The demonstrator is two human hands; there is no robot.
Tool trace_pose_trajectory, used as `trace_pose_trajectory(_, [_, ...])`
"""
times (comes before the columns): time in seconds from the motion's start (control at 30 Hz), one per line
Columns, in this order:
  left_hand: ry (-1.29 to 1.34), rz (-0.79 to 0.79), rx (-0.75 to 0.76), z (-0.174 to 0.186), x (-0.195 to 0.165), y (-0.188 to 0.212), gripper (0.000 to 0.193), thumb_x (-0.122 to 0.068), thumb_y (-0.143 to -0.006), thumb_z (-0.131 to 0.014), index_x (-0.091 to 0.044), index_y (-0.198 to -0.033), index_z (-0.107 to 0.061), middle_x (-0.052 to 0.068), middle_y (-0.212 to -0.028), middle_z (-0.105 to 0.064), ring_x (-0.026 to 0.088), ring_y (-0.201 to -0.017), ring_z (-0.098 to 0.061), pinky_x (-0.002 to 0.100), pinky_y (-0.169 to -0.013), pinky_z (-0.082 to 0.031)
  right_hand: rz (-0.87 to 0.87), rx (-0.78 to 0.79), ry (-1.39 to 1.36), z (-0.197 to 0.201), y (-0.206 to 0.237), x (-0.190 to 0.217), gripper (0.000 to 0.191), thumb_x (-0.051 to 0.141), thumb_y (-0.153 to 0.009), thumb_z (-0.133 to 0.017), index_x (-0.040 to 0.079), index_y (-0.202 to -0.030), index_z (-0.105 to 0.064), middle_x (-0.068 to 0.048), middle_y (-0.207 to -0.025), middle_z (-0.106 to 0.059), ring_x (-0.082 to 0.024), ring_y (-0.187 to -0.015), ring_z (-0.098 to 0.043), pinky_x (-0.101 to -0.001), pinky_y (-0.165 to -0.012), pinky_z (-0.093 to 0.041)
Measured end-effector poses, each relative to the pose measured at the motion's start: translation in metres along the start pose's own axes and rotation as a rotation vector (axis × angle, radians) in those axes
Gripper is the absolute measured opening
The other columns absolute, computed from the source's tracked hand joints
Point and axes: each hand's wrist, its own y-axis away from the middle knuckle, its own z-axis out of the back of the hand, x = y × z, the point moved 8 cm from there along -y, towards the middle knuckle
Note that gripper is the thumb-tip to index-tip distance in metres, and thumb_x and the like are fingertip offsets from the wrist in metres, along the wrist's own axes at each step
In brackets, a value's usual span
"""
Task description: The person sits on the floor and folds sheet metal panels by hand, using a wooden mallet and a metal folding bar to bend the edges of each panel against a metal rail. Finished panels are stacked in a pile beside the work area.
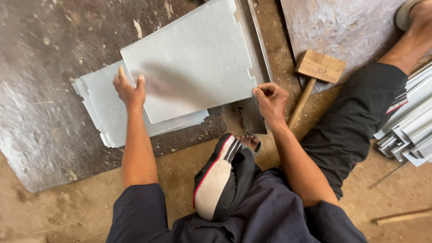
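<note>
**Holding a metal sheet with two hands**

Gripping one grey metal sheet [191, 58], the left hand [128, 90] pinches its left edge and the right hand [270, 96] pinches its right edge. It hangs just above a stack of sheets [101, 108] on the floor [67, 211]. A wooden mallet [315, 74] lies near.

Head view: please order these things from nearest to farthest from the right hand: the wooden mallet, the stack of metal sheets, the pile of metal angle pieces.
1. Wooden mallet, just to the right of the right hand.
2. Stack of metal sheets, to its left, under the lifted sheet.
3. Pile of metal angle pieces, at the far right edge.
</note>
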Motion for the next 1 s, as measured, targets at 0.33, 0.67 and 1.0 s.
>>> trace_pose_trajectory(0.33, [0.091,-0.437,0.765,-0.137,-0.279,0.012,0.077,-0.043,-0.067,-0.094,-0.046,-0.134,-0.057,0.021,-0.164,-0.017,0.048,-0.149,-0.011,0.07,-0.117,-0.017,0.124,0.013,0.049,0.005,0.003,0.004,0.019,0.015,-0.09,-0.079,0.0,-0.101,-0.076,-0.006,-0.086,-0.075,-0.011,-0.074,-0.068,-0.0265,-0.067,-0.056])
trace_pose_trajectory(0.67, [0.046,-0.468,0.793,-0.162,-0.28,0.019,0.065,-0.043,-0.068,-0.093,-0.038,-0.127,-0.066,0.004,-0.138,-0.057,0.033,-0.136,-0.045,0.064,-0.119,-0.031,0.159,-0.195,0.815,0.094,0.013,-0.085,0.029,0.023,-0.081,-0.086,-0.001,-0.084,-0.069,-0.022,-0.094,-0.066,-0.036,-0.077,-0.063,-0.0436,-0.064,-0.053])
trace_pose_trajectory(1.0, [0.255,-0.54,0.698,-0.169,-0.278,0.026,0.054,-0.026,-0.069,-0.095,-0.022,-0.115,-0.067,-0.002,-0.112,-0.072,0.023,-0.106,-0.067,0.041,-0.095,-0.053,-0.275,0.187,0.077,0.101,0.106,-0.046,0.046,0.033,-0.111,-0.044,0.004,-0.077,-0.056,-0.001,-0.058,-0.053,-0.011,-0.048,-0.052,-0.0291,-0.044,-0.043])
